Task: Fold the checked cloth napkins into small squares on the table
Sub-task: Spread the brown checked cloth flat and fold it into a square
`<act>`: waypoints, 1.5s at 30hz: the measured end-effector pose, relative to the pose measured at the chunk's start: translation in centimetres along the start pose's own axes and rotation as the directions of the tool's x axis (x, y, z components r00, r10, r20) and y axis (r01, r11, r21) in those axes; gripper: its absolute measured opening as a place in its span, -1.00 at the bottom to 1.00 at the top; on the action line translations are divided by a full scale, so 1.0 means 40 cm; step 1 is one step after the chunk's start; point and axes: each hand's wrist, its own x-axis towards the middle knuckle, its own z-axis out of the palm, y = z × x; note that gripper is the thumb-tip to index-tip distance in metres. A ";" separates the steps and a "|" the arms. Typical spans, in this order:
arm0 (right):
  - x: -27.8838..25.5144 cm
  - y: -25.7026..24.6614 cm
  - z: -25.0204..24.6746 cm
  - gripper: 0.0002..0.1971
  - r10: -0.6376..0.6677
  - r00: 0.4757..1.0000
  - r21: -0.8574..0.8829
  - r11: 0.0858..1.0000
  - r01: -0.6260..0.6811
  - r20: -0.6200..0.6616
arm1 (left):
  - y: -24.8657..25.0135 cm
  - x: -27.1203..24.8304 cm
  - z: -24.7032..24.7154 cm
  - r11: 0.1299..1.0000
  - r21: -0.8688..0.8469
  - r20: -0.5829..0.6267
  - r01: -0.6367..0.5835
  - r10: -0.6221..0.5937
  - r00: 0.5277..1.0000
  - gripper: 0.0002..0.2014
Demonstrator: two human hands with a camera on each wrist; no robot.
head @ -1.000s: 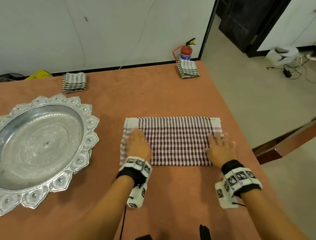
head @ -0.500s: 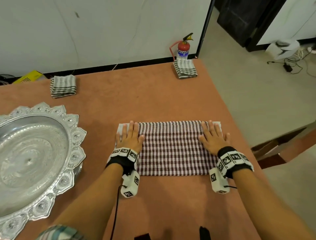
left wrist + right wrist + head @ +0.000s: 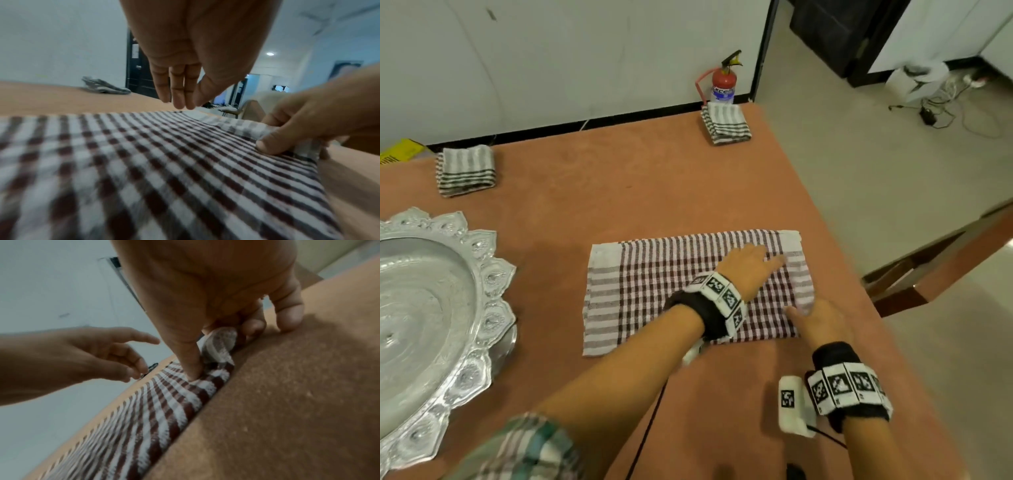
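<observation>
So the checked napkin [image 3: 654, 291] is lying flat on the orange table [image 3: 619, 192], folded into a long rectangle, a bit right of the middle and close to the table's right edge. Brown-and-white checks in the middle, plain striped bands at both short ends.

The right hand [image 3: 822, 322] is at the napkin's near right corner and has it pinched. From the right wrist view you can see the thumb [image 3: 191, 363] pressing down on top of the cloth while the fingers curl under the edge, so a bit of the striped border is bunched up between them. The pinky tip sits on the bare table just beside the cloth.

The left hand [image 3: 746, 270] is reaching across over the right half of the napkin, fingers straight and close together, pointing toward the far right corner. It's holding nothing. In the left wrist view the fingertips [image 3: 180, 104] look like they're just above the cloth near its far edge, can't really tell if they're touching it or not.

Further out, there are two folded napkins already done: one [image 3: 465, 169] near the far left edge of the table, another [image 3: 726, 124] at the far right corner. A big ornate silver tray [image 3: 482, 281] takes up the left side. On the floor behind the table, by the wall, there's a red fire extinguisher [image 3: 723, 84].
</observation>
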 end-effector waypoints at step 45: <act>-0.333 -0.328 0.300 -0.40 -0.951 0.286 -0.295 0.242 0.924 0.114 | -0.333 -0.371 0.026 0.615 -0.417 0.033 0.669 -0.726 0.687 -0.53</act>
